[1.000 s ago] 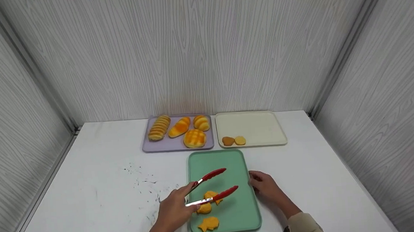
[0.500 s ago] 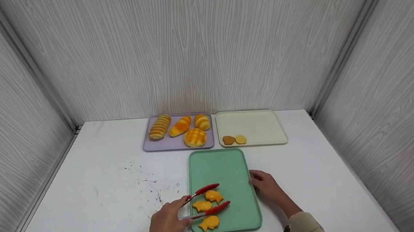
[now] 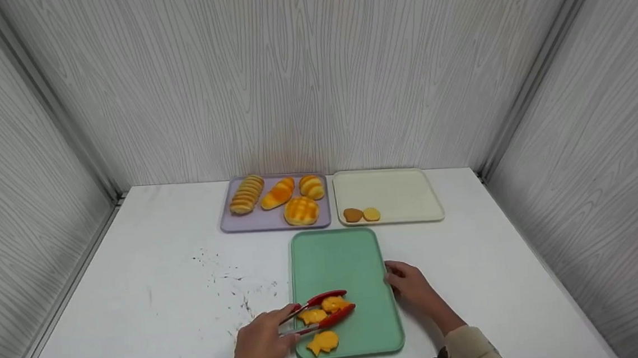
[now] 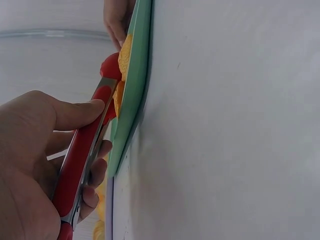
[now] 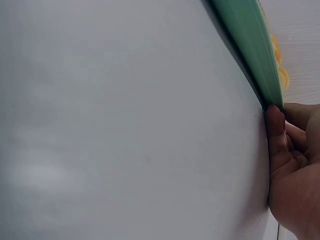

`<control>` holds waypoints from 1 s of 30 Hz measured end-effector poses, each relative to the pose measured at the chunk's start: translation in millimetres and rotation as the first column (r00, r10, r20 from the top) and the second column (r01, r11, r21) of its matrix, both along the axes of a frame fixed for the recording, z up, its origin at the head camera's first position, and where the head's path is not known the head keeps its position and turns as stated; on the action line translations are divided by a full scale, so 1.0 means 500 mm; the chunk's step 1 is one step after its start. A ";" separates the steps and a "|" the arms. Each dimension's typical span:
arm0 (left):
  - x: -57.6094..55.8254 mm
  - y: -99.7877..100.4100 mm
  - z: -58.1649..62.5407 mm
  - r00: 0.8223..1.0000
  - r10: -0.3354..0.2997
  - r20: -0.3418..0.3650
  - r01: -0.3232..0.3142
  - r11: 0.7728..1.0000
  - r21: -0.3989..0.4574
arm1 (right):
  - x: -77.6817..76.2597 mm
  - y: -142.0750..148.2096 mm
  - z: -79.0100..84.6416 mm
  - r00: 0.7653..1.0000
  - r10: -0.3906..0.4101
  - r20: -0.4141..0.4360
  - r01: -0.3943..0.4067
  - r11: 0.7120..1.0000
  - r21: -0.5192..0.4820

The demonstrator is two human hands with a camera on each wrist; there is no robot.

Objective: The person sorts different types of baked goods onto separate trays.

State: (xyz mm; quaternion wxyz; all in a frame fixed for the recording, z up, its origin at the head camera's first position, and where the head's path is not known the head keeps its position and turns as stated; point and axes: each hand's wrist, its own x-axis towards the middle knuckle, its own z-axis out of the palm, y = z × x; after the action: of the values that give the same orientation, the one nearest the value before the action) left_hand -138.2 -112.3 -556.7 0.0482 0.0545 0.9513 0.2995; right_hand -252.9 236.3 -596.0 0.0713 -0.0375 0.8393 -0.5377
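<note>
My left hand (image 3: 260, 343) grips a pair of tongs (image 3: 337, 316) with red tips over the green tray (image 3: 335, 256). Between the tongs' tips lies a fish-shaped cookie (image 3: 333, 304); a second fish-shaped cookie (image 3: 312, 316) sits further back between the arms. Whether the tips press on either is hard to tell. Closer to me, a third fish-shaped cookie (image 3: 323, 342) rests outside the tongs. In the left wrist view my thumb lies along the red handle (image 4: 77, 155). My right hand (image 3: 411, 287) pinches the tray's right rim, thumb and finger meeting it in the right wrist view.
Behind the green tray stands a lilac tray (image 3: 255, 224) bearing several bread pieces. Beside it, a cream tray (image 3: 404, 195) holds a brown cookie (image 3: 353, 215) and a round yellow cookie (image 3: 371, 214). Wood-grain panels (image 3: 301, 79) enclose the white table (image 3: 163, 280) at back and sides.
The tongs have come down and toward me onto the fish-shaped cookies, and their tips have drawn closer together. The far cookie has shifted slightly right. My right hand stays at the tray's rim.
</note>
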 end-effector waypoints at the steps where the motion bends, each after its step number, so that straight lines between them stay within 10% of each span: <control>1: -0.001 -0.001 -0.001 1.000 -0.005 -0.005 0.005 1.000 0.004 | -0.001 -0.001 -0.001 1.000 0.001 -0.006 -0.001 1.000 0.002; 30: -0.011 -0.003 0.001 0.986 -0.056 -0.159 0.063 0.997 0.038 | 0.006 -0.005 0.009 1.000 -0.004 0.005 0.004 1.000 -0.016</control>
State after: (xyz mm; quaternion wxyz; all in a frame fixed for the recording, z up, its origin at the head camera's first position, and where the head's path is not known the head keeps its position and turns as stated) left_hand -143.9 -113.7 -556.4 -0.0196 0.1073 0.9434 0.3131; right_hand -249.7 233.9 -591.5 0.0722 -0.0350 0.8348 -0.5446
